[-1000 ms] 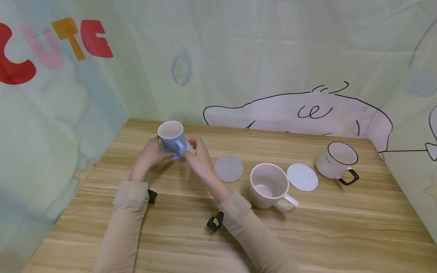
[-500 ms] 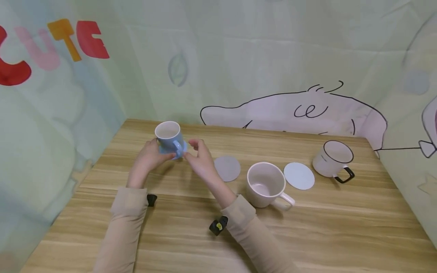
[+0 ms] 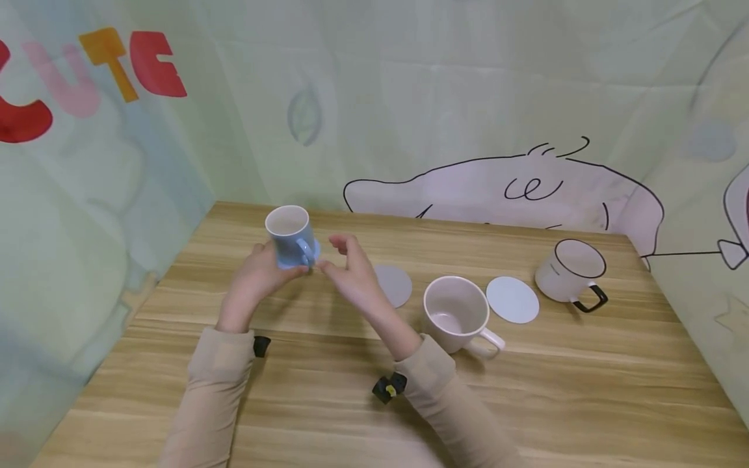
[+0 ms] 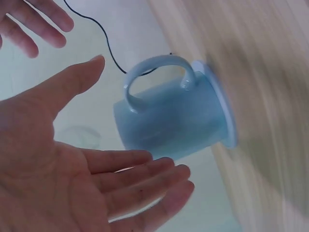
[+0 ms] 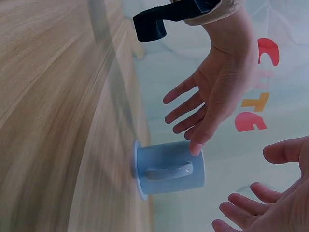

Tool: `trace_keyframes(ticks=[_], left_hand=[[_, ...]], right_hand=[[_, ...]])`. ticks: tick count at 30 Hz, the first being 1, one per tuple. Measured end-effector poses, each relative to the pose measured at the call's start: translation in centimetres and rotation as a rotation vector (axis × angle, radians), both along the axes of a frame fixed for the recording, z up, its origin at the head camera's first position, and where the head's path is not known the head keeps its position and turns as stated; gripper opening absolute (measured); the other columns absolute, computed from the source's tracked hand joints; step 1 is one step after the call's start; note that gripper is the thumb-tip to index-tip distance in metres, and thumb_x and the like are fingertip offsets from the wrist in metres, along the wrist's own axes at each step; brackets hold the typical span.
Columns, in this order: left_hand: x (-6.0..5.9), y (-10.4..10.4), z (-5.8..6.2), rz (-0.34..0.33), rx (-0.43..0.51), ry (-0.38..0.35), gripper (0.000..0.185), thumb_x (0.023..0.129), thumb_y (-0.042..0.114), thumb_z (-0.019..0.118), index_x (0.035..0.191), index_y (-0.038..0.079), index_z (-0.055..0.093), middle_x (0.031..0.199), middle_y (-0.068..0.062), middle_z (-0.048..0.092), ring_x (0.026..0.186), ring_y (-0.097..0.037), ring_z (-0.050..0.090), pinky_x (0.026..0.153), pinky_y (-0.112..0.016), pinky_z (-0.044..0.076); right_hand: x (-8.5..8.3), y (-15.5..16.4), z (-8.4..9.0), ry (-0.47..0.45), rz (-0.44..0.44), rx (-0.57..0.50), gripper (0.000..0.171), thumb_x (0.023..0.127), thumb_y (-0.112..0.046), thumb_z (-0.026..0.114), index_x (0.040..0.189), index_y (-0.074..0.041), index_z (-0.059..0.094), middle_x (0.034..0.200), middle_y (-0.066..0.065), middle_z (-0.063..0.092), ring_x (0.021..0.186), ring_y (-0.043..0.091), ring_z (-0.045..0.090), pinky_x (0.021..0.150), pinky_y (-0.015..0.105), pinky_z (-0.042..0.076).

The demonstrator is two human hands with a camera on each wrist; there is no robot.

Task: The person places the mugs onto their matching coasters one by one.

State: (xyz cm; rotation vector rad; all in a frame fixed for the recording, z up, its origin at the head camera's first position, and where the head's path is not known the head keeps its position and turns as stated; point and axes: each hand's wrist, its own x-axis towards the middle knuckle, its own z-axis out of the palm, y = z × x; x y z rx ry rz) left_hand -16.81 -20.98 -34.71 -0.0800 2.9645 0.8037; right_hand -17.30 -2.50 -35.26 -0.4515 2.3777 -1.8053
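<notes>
A light blue mug (image 3: 289, 240) stands upright on a blue coaster (image 4: 219, 101) near the table's far left corner, its handle toward me. My left hand (image 3: 255, 279) is at the mug's left and near side. In the left wrist view its fingers are loosely extended, with the thumb clear of the mug; whether a fingertip touches is unclear. To the right of the mug is my right hand (image 3: 357, 276), apart from it, with fingers spread and holding nothing. That hand (image 5: 277, 208) shows at the lower right of the right wrist view.
A grey coaster (image 3: 396, 286) lies partly behind my right forearm. A large pale pink mug (image 3: 456, 315) stands right of it, then a white coaster (image 3: 512, 299). A white mug with black rim and handle (image 3: 567, 273) stands far right. Printed cloth hangs behind the table (image 3: 328, 403).
My right hand has drawn back from the mug toward the right. The left hand has shifted slightly toward me and loosened. The blue mug stays on its coaster; the head view shifted slightly.
</notes>
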Motion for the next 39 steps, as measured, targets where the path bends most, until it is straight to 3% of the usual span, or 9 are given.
trace_keyframes(ticks=[7, 14, 19, 24, 39], left_hand=[[0.5, 0.9, 0.6, -0.019, -0.013, -0.040, 0.074, 0.087, 0.043, 0.063, 0.141, -0.002, 0.040, 0.139, -0.035, 0.042, 0.126, -0.051, 0.044, 0.094, -0.066, 0.042], [0.9, 1.9, 0.9, -0.066, 0.009, -0.017, 0.071, 0.088, 0.036, 0.065, 0.141, -0.003, 0.040, 0.144, -0.032, 0.040, 0.130, -0.050, 0.042, 0.101, -0.065, 0.038], [0.9, 2.7, 0.7, -0.089, -0.001, -0.021, 0.065, 0.088, 0.037, 0.065, 0.135, -0.004, 0.047, 0.135, -0.028, 0.052, 0.123, -0.046, 0.050, 0.099, -0.061, 0.042], [1.1, 3.4, 0.4, -0.088, -0.028, -0.080, 0.078, 0.089, 0.047, 0.062, 0.140, -0.007, 0.039, 0.138, -0.030, 0.045, 0.124, -0.046, 0.048, 0.098, -0.060, 0.042], [1.4, 4.6, 0.3, -0.112, -0.067, -0.088, 0.077, 0.089, 0.044, 0.062, 0.139, -0.010, 0.039, 0.137, -0.030, 0.046, 0.123, -0.045, 0.049, 0.097, -0.059, 0.043]], right_hand=[[0.6, 1.2, 0.8, 0.004, 0.020, 0.020, 0.048, 0.091, -0.016, 0.061, 0.136, -0.007, 0.044, 0.141, 0.011, 0.050, 0.133, 0.027, 0.043, 0.110, 0.047, 0.037], [1.3, 2.3, 1.1, 0.004, 0.042, 0.031, 0.050, 0.091, -0.018, 0.060, 0.138, -0.010, 0.042, 0.143, 0.007, 0.049, 0.135, 0.024, 0.042, 0.112, 0.047, 0.036], [2.0, 3.2, 1.6, 0.028, 0.055, 0.022, 0.051, 0.091, -0.019, 0.061, 0.138, -0.009, 0.042, 0.143, 0.008, 0.049, 0.136, 0.025, 0.041, 0.112, 0.048, 0.035], [2.6, 4.0, 1.9, 0.055, 0.068, 0.028, 0.052, 0.092, -0.020, 0.062, 0.139, -0.008, 0.042, 0.143, 0.008, 0.049, 0.136, 0.026, 0.041, 0.112, 0.049, 0.034], [4.0, 6.0, 1.6, 0.058, 0.071, 0.025, 0.049, 0.093, -0.021, 0.061, 0.137, -0.010, 0.044, 0.141, 0.006, 0.048, 0.137, 0.024, 0.039, 0.113, 0.051, 0.031]])
